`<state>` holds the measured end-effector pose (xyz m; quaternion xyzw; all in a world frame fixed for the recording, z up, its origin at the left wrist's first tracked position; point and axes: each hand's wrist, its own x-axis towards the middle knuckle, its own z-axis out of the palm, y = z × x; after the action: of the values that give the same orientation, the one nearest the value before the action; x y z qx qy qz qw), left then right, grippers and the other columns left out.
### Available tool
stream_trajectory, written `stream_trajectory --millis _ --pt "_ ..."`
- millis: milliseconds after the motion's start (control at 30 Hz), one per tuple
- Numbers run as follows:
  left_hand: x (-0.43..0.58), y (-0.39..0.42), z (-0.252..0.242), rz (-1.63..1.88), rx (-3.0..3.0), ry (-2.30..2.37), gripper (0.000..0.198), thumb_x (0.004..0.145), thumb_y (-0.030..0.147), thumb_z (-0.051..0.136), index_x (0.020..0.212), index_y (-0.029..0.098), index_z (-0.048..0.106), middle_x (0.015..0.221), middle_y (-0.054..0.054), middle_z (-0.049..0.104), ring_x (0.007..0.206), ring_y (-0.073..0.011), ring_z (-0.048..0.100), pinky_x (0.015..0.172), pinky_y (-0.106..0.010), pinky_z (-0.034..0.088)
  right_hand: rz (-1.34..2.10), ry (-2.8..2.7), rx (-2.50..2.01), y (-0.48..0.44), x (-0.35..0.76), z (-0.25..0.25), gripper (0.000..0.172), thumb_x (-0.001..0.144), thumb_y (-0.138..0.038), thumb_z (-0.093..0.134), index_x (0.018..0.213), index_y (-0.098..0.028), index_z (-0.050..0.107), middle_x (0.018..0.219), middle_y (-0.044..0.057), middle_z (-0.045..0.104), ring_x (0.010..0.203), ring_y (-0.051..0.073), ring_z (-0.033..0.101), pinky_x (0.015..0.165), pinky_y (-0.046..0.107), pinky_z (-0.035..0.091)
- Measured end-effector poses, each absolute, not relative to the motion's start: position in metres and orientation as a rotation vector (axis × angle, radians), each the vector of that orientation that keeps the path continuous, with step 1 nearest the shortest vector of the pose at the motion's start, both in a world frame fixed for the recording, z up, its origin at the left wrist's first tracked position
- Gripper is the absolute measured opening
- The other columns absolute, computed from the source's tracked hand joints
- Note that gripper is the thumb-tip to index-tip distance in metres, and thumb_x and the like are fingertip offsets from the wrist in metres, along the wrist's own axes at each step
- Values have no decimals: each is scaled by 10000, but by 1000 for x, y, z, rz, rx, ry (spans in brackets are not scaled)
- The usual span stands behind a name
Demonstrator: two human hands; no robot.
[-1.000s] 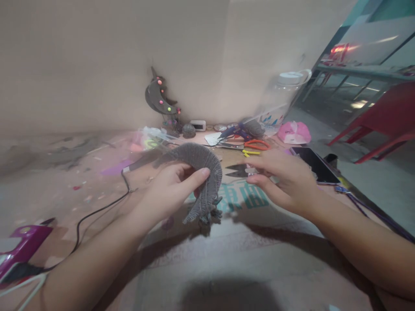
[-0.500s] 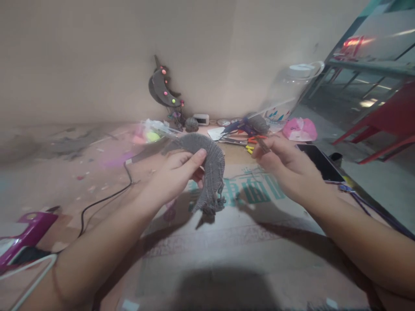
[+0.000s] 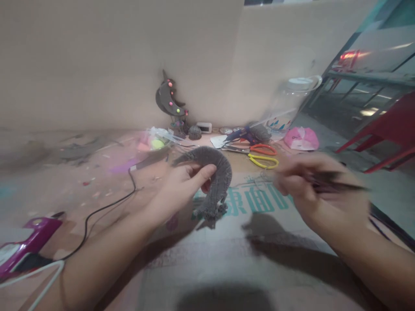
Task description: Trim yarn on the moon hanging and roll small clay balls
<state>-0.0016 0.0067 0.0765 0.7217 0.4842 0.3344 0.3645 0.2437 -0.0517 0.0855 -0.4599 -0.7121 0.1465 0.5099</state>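
My left hand (image 3: 191, 183) is closed around a grey ribbed crescent (image 3: 222, 172), thumb on its face, fingers behind. The crescent arches over to the right; its lower end has ragged, bunched bits. My right hand (image 3: 319, 185), smeared by motion, is held well to the right with its fingers curled. A dark slim pointed thing (image 3: 340, 183) shows in it, too blurred to name. Scissors (image 3: 263, 156) with one red and one yellow handle lie between the hands, farther back. Beneath the hands is a cardboard sheet (image 3: 194, 259) with green printed characters.
A grey crescent ornament (image 3: 165, 97) with coloured beads leans on the wall. Along the back lie a grey yarn ball (image 3: 195, 132), a small white device (image 3: 204, 127), a glue gun (image 3: 241, 133), a clear jug (image 3: 285, 103) and a pink bundle (image 3: 301, 138). A black cable (image 3: 87, 224) crosses the left side.
My right hand has moved right and turned, uncovering the scissors' handles. The left hand still holds the crescent, which sits slightly lower and farther right as the view has shifted.
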Motion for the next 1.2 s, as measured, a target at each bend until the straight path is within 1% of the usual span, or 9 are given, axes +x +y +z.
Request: stream_trajectory --millis 133,267,333,433,533,833,967,1067,1200 --pt "6 1 74 845 1772 1159 440 898 489 535 583 187 592 611 -14 669 606 -152 629 605 -250 463 706 -1763 -1183 -30 228 84 214 892 -390 602 920 -206 709 580 -32 505 513 122 468 486 239 390" --pt "11 -5 71 779 1728 1159 433 883 518 559 615 182 613 593 -13 653 598 -155 627 584 -253 460 1080 -1746 -1155 -23 220 75 248 842 -410 618 905 -180 687 724 5 621 680 158 576 629 268 459" --pt "12 -8 71 761 1756 1172 448 879 523 570 588 183 603 573 -12 642 583 -152 618 574 -255 448 1172 -1707 -1161 -25 219 70 239 815 -416 638 826 -178 659 726 2 613 676 150 557 635 263 444" --pt "12 -9 73 764 1789 1134 451 886 499 568 566 183 600 561 -16 641 570 -149 615 573 -257 451 1216 -1670 -1173 -27 218 67 276 809 -415 639 665 -198 546 577 -50 465 537 103 419 552 239 376" --pt "12 -8 71 835 1752 1060 470 919 489 520 581 177 614 581 -29 656 592 -150 630 608 -258 485 1262 -1643 -1127 -28 216 69 334 820 -432 628 624 -215 467 531 -72 383 485 88 333 508 230 332" --pt "11 -8 65 1142 1663 1054 445 959 457 507 633 168 598 598 -13 639 610 -134 610 640 -246 483 1087 -1753 -1196 -35 214 66 225 857 -378 599 751 -179 583 685 -15 527 643 124 486 588 232 383" --pt "13 -11 65 1013 1696 1036 395 947 448 511 674 174 591 630 -11 634 625 -146 609 626 -250 482 1101 -1770 -1151 -36 215 69 212 870 -367 581 782 -176 602 702 -8 561 623 119 490 561 228 390" --pt "15 -14 63 865 1749 1010 401 970 444 472 702 177 607 688 -21 659 690 -156 630 666 -252 494 1107 -1732 -1132 -35 214 72 229 876 -375 583 752 -182 576 624 -36 486 554 103 425 507 217 352" --pt "12 -16 68 846 1754 885 259 929 427 585 993 190 668 954 -46 733 867 -177 668 773 -262 515 1165 -1652 -1092 -31 215 73 296 883 -437 571 714 -200 515 590 -54 425 516 96 379 485 215 331"
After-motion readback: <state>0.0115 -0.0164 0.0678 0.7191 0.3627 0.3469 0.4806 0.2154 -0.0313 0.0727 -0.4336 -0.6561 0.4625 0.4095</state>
